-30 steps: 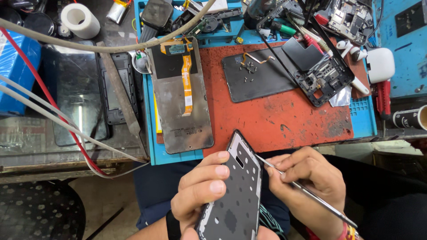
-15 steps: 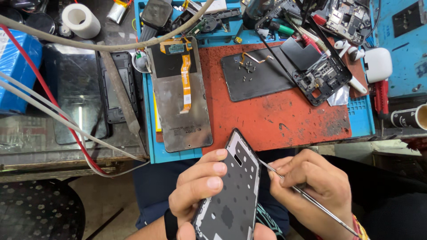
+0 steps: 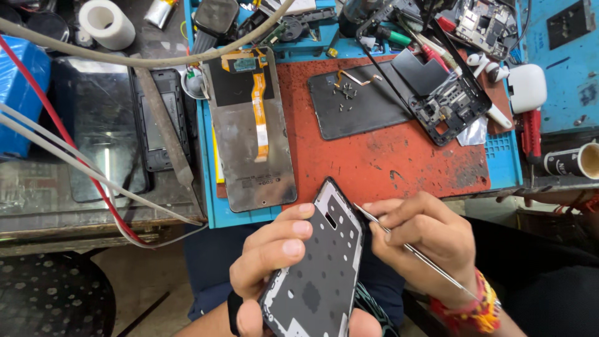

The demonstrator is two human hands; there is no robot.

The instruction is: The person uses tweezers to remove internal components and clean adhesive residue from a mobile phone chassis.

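My left hand grips a black phone frame, held tilted above my lap, just in front of the bench edge. My right hand pinches thin metal tweezers; their tip touches the frame's upper right edge. On the red and blue work mat lie a detached screen panel with an orange flex cable, a dark back cover with small screws on it, and a black inner frame piece.
A tape roll, a dark glass panel, a flat metal pry tool and red and grey cables crowd the left of the bench. A white earbud case, a circuit board and tools lie at the right.
Both hands and the phone frame have shifted only slightly; the tweezers' tip stays at the frame's upper right edge.
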